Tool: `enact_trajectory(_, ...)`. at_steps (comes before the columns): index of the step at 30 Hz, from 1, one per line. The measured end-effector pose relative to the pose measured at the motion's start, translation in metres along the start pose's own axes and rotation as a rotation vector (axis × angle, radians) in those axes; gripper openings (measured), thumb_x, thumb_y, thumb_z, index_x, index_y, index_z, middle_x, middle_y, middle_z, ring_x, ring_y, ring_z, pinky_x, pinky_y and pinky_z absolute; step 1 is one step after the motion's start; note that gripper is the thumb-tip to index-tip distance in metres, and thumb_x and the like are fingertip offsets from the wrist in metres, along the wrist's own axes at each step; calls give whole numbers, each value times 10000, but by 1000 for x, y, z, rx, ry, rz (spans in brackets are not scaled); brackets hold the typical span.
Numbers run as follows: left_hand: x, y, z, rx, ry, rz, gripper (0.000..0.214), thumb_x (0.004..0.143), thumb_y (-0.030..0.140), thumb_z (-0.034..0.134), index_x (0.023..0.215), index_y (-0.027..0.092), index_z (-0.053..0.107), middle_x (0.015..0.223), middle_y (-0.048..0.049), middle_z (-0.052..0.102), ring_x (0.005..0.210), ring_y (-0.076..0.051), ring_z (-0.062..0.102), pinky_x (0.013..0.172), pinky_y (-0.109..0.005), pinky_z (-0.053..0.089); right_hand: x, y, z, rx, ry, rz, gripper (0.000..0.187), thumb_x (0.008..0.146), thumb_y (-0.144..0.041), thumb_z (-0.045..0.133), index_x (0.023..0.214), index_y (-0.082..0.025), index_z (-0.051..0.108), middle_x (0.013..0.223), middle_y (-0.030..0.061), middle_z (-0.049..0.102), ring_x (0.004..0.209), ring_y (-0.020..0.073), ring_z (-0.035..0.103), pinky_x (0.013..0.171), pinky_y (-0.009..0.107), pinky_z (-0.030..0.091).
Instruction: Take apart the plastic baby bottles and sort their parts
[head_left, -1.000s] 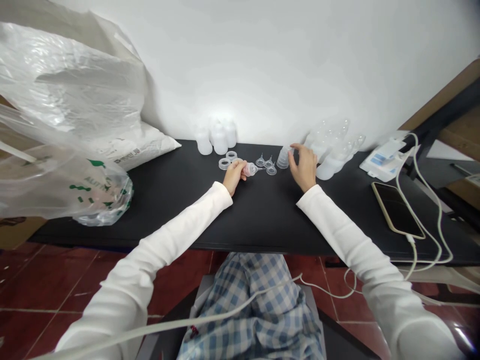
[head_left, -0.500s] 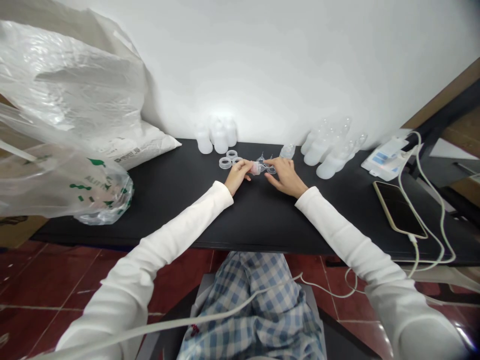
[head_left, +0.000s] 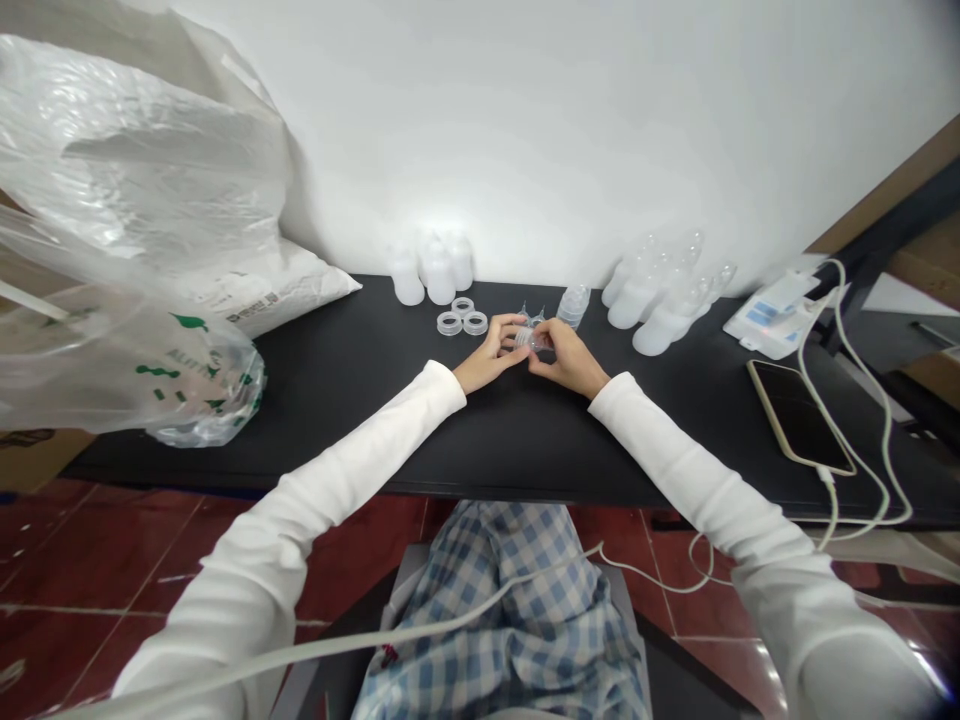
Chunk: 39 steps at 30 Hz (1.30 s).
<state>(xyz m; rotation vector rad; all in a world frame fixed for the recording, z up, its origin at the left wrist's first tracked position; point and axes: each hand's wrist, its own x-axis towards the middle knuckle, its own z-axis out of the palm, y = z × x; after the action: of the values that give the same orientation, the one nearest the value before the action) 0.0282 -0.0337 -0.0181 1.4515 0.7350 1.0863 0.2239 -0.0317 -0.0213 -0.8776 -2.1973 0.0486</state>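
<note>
Your left hand [head_left: 486, 364] and right hand [head_left: 573, 362] grip a clear part [head_left: 524, 341] near the tabletop's [head_left: 540, 445] rear edge, likely mid-fitting; keep it aligned.

A smooth, plain white wall [head_left: 540, 130] fills the upper centre, brightest just left of middle. A long, flat black tabletop [head_left: 517, 450] crosses the frame; glossy dark-red floor tiles [head_left: 97, 550] show lower left.

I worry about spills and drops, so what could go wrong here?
The small clear part between the left hand and right hand might slip out. The right hand is close to the clear stack, so a bump could knock it over. And the pale cord crossing the checked cloth could perhaps snag on an arm.
</note>
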Motion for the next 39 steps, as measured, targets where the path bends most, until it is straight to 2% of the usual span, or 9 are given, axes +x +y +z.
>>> enact_trajectory(3, 0, -1, -1, 33, -66, 10, 430, 799, 431, 787, 1101, 223, 562, 1064, -47, 669, 920, -145, 666, 910, -301, 520, 0, -2, 3, 38, 1, -14, 143, 861, -243, 597, 908, -242, 462, 777, -5, 529, 700, 167, 516, 659, 310, 476)
enact_trajectory(7, 0, -2, -1, 83, -28, -34, 400, 843, 519, 728, 1044, 213, 566, 822, 14, 622, 716, -108, 594, 724, -241, 502, -1, -7, 5, 39, 22, -12, 111, 900, -231, 552, 868, -243, 447, 773, -7, 520, 694, 154, 500, 641, 294, 472)
enact_trajectory(10, -1, 0, 1, 88, 31, -60, 372, 872, 562, 682, 916, 207, 579, 728, 34, 564, 619, -92, 509, 609, -218, 440, -1, -14, 3, 13, -9, -33, 124, 940, -226, 509, 835, -243, 446, 778, 3, 529, 720, 158, 515, 668, 297, 485)
enact_trajectory(13, -1, 4, 3, 82, 92, -123, 441, 899, 616, 612, 782, 192, 579, 668, 25, 536, 572, -90, 481, 547, -225, 390, 0, -21, 0, -33, -49, -102, 136, 982, -223, 460, 848, -242, 479, 816, 30, 563, 775, 176, 541, 718, 315, 497)
enact_trajectory(18, 1, 12, 5, 64, 96, -187, 485, 905, 624, 603, 696, 189, 562, 554, 22, 510, 482, -97, 466, 493, -250, 339, 3, -24, -5, -103, -75, -207, 153, 1011, -240, 435, 912, -233, 551, 831, 54, 600, 781, 195, 542, 739, 340, 498)
enact_trajectory(28, 1, 10, 0, 98, 85, -118, 509, 882, 657, 599, 694, 189, 536, 542, 38, 497, 458, -81, 450, 470, -231, 353, 3, -20, -4, -191, -35, -263, 123, 1004, -238, 472, 980, -230, 592, 853, 58, 664, 779, 196, 590, 724, 340, 498)
enact_trajectory(35, 1, 9, -3, 159, 108, -106, 431, 910, 557, 616, 695, 194, 522, 575, 38, 535, 478, -75, 465, 477, -212, 361, 3, -18, -6, -244, -62, -232, 133, 1003, -247, 485, 1040, -229, 611, 924, 78, 705, 819, 210, 629, 735, 363, 494)
enact_trajectory(39, 0, 7, -8, 230, 145, -50, 355, 903, 496, 648, 725, 199, 566, 577, 48, 511, 506, -84, 480, 508, -211, 398, 4, -17, -6, -237, -47, -232, 133, 997, -232, 505, 1043, -231, 630, 932, 74, 714, 827, 212, 639, 730, 365, 478)
